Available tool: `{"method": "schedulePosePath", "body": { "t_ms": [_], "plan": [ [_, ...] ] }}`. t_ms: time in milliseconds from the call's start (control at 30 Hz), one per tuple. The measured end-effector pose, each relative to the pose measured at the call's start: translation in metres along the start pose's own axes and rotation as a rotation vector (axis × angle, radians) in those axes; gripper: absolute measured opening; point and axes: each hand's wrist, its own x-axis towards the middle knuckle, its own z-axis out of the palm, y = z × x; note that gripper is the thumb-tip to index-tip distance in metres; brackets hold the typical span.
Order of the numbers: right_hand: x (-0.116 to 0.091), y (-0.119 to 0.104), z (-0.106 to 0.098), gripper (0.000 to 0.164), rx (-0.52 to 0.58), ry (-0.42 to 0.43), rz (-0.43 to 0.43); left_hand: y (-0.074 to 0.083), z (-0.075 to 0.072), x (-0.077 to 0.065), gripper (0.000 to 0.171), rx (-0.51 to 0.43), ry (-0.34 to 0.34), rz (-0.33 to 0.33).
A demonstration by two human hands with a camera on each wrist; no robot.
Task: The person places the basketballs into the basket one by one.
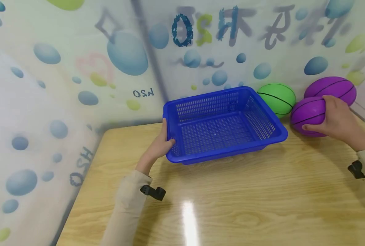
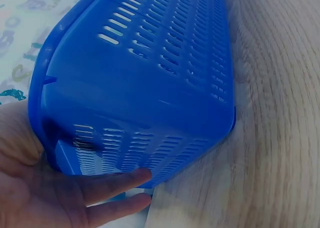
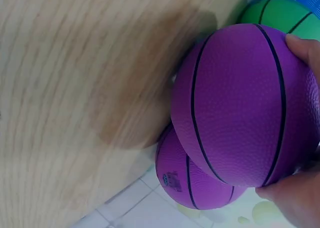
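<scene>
Your left sleeve comes in low and close, a black wrist mount at its cuff, over the wood-grain table. Beyond it, your left hand grips the left end of the blue slotted plastic basket, thumb hooked over the rim to the inside, fingers on the outer side; from the left wrist you can see two of them stretched out by the slotted wall. You have the basket near the table's back edge, its open top facing up and nothing inside.

To its right, your right hand holds the nearer purple basketball, thumb and fingers set apart on its surface. You cannot tell whether that ball has left the table. Just behind it sits the rear purple basketball, with a printed mark showing in the right wrist view. Next to them, between your held ball and the basket's right end, lies the green basketball, black-lined like the others. Behind everything hangs a pale sheet with blue and green drops and reversed H2O lettering.
</scene>
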Motion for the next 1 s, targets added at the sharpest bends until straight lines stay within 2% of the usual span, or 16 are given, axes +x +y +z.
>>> {"method": "schedulePosePath", "body": {
  "t_ms": [267, 467, 633, 900, 1000],
  "plan": [
    [0.009, -0.007, -0.021, 0.111, 0.015, -0.019, 0.061, 0.007, 0.001, -0.004, 0.083, 0.057, 0.006, -0.067],
    [0.015, -0.021, -0.041, 0.108, 0.095, 0.008, 0.115, 0.009, 0.001, -0.001, 0.083, 0.086, 0.01, -0.068],
    [0.021, -0.038, -0.053, 0.105, 0.177, 0.012, 0.174, 0.011, 0.002, 0.001, 0.083, 0.096, 0.003, -0.066],
    [0.03, -0.075, -0.06, 0.11, 0.23, 0.001, 0.189, 0.014, 0.002, -0.001, 0.083, 0.109, 0.017, -0.091],
    [0.033, -0.086, -0.057, 0.109, 0.254, -0.007, 0.167, 0.015, 0.002, -0.002, 0.083, 0.113, 0.018, -0.097]
  ]
}}
